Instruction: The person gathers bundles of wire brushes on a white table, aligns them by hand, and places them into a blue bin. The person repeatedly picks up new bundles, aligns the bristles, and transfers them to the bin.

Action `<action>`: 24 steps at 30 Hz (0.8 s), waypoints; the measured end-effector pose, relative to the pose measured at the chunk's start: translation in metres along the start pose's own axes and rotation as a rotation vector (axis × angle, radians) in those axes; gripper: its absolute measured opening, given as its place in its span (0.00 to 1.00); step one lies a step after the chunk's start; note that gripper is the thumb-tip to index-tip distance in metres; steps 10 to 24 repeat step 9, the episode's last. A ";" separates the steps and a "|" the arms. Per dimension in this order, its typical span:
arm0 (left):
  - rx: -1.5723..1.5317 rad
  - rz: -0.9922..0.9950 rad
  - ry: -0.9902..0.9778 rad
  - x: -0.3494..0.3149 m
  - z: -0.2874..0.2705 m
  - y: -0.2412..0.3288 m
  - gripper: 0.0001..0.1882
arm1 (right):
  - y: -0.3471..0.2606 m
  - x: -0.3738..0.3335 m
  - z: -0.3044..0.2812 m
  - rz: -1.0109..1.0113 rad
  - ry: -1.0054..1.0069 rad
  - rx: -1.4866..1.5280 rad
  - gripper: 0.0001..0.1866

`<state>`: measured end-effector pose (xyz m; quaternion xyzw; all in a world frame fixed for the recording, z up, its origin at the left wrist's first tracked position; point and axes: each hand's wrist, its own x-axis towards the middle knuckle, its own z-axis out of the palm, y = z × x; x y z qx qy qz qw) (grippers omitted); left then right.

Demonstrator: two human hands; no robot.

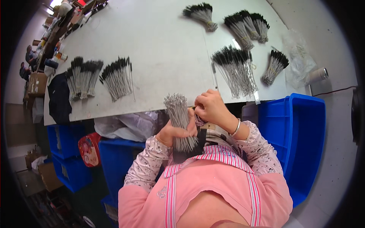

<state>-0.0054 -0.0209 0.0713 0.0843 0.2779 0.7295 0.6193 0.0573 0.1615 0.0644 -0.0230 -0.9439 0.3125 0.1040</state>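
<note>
My left hand (pixel 171 132) is wrapped round a thick bundle of thin wire brushes (pixel 177 110) at the table's front edge. Their looped silver ends point up and away from me, and the black ends hang toward my lap. Just right of the bundle, my right hand (pixel 211 108) is closed in a pinch. A small yellowish bit shows by its fingertips, too small to name. Loose brushes lie fanned out on the table beyond, one group (pixel 117 79) to the left and another (pixel 236 72) to the right.
The white table (pixel 163 49) stretches ahead. Tied brush bundles (pixel 205 17) lie at its far right, with more brushes (pixel 83 78) at the left beside a black cloth (pixel 59 98). A blue crate (pixel 292 148) stands at my right; another blue crate (pixel 121 159) with plastic stands left.
</note>
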 end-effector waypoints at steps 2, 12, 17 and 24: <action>0.014 0.010 0.000 0.001 0.005 0.002 0.29 | 0.027 0.005 0.003 0.236 -0.154 1.270 0.03; -0.033 0.050 -0.060 0.003 -0.005 -0.003 0.31 | 0.003 0.011 -0.016 -0.069 -0.370 2.617 0.07; -0.033 0.050 -0.060 0.003 -0.005 -0.003 0.31 | 0.003 0.011 -0.016 -0.069 -0.370 2.617 0.07; -0.033 0.050 -0.060 0.003 -0.005 -0.003 0.31 | 0.003 0.011 -0.016 -0.069 -0.370 2.617 0.07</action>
